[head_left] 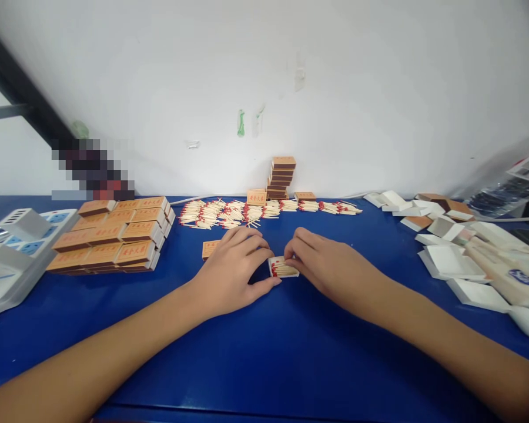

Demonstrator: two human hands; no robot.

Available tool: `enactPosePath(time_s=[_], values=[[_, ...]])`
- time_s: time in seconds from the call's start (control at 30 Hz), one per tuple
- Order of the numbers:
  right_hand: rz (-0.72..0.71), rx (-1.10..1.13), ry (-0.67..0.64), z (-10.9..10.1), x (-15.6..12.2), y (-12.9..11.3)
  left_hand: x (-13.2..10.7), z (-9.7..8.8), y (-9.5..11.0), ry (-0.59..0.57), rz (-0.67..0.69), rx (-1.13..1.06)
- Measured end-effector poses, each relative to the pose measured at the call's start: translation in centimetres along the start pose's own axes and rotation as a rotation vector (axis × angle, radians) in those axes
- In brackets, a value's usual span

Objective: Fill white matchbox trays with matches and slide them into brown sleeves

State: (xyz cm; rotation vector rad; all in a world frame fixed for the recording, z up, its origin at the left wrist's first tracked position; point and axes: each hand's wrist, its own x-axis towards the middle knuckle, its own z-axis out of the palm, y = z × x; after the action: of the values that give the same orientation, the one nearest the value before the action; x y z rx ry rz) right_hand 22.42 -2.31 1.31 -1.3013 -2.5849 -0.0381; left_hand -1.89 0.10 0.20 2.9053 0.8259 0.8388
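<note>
A small white matchbox tray lies on the blue table with red-tipped matches inside. My left hand steadies its left end, thumb at the near corner and forefinger at the far side. From the right, my right hand reaches over the tray with fingers pinched at the ends of the matches; the fingers hide part of their grip. Partly behind my left hand is an orange matchbox. Beyond both hands, loose matches spread in a long row of small heaps.
Stacked matchboxes stand at left beside a white power strip. A tower of matchboxes rises by the wall. Empty white trays and sleeves are piled at right, near a plastic package.
</note>
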Motion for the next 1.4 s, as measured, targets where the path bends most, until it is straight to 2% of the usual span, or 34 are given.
enactPosePath(time_s=[0.1, 0.2, 0.27, 0.33, 0.4, 0.47, 0.53, 0.63, 0.83, 0.97, 1.1, 1.23, 1.33, 1.4], values=[[-0.039, 0.021, 0.034, 0.1, 0.1, -0.4, 0.0, 0.0, 0.1, 0.009, 0.004, 0.001], [-0.037, 0.136, 0.099, -0.6, 0.3, 1.4, -0.1, 0.0, -0.1, 0.008, 0.004, 0.003], [0.036, 0.138, 0.172, -1.2, 0.4, 4.3, -0.2, -0.1, -0.2, 0.005, 0.003, 0.000], [0.163, 0.066, 0.206, -1.6, 0.2, 8.1, -0.2, -0.1, -0.3, 0.002, 0.002, -0.005], [0.288, -0.008, 0.199, -1.7, -0.3, 12.3, -0.3, -0.1, -0.3, -0.004, 0.001, -0.007], [0.369, -0.043, 0.135, -1.6, -0.9, 16.0, -0.3, -0.2, -0.3, -0.006, -0.001, -0.005], [0.399, -0.038, 0.104, -1.4, -1.5, 18.4, -0.3, -0.2, -0.3, -0.005, -0.005, -0.003], [0.437, 0.008, 0.052, -1.1, -1.8, 20.0, -0.3, -0.1, -0.4, -0.006, -0.003, -0.005], [0.490, 0.062, -0.009, -1.4, -1.7, 19.4, -0.3, -0.1, -0.5, -0.005, -0.004, -0.003], [0.422, 0.071, -0.001, -2.4, -1.6, 17.7, -0.3, -0.2, -0.4, -0.012, -0.010, -0.007], [0.311, 0.063, 0.043, -3.1, -1.0, 14.7, -0.3, -0.3, -0.4, -0.010, -0.008, 0.003], [0.167, 0.095, 0.058, -2.4, -0.3, 10.5, -0.3, -0.3, -0.3, -0.013, -0.016, 0.007], [0.102, 0.135, -0.014, -1.6, -0.1, 7.6, -0.2, -0.3, -0.3, -0.020, -0.017, 0.006], [0.103, 0.165, -0.073, -1.3, 0.0, 6.5, -0.2, -0.3, -0.3, -0.019, -0.018, 0.003]])
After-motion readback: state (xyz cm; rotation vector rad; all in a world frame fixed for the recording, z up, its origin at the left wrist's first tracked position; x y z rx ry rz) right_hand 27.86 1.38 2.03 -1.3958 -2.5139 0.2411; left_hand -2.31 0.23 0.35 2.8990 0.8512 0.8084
